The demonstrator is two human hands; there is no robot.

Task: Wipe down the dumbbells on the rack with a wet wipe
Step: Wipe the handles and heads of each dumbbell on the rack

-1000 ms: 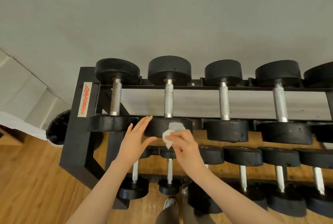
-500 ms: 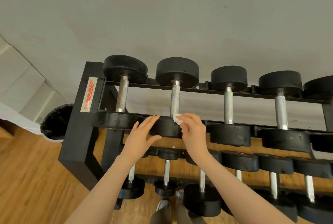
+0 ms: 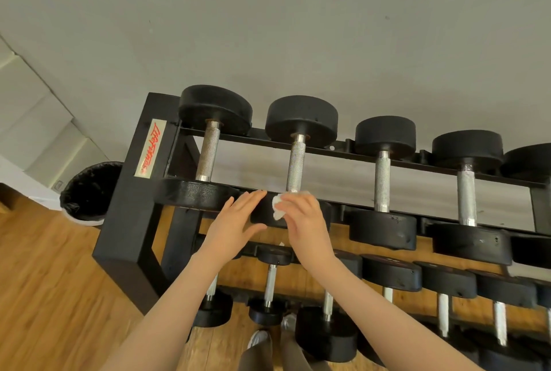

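A black rack (image 3: 140,191) holds several black dumbbells with knurled steel handles on its top tier. The second dumbbell from the left (image 3: 296,162) has its near head mostly covered by my hands. My right hand (image 3: 307,224) holds a crumpled white wet wipe (image 3: 278,206) against the top of that near head, close to the base of the handle. My left hand (image 3: 238,224) lies flat with straight fingers on the left side of the same head. The leftmost dumbbell (image 3: 208,150) sits beside it.
A lower tier carries several smaller dumbbells (image 3: 269,281). A black-lined waste bin (image 3: 89,191) stands left of the rack on the wooden floor (image 3: 44,296). Grey wall behind, pale stairs at far left. My shoes (image 3: 259,338) show below.
My right hand moved the wipe from the front face of the near head up to its top edge by the handle. My left hand stayed on the head. The view shifted slightly.
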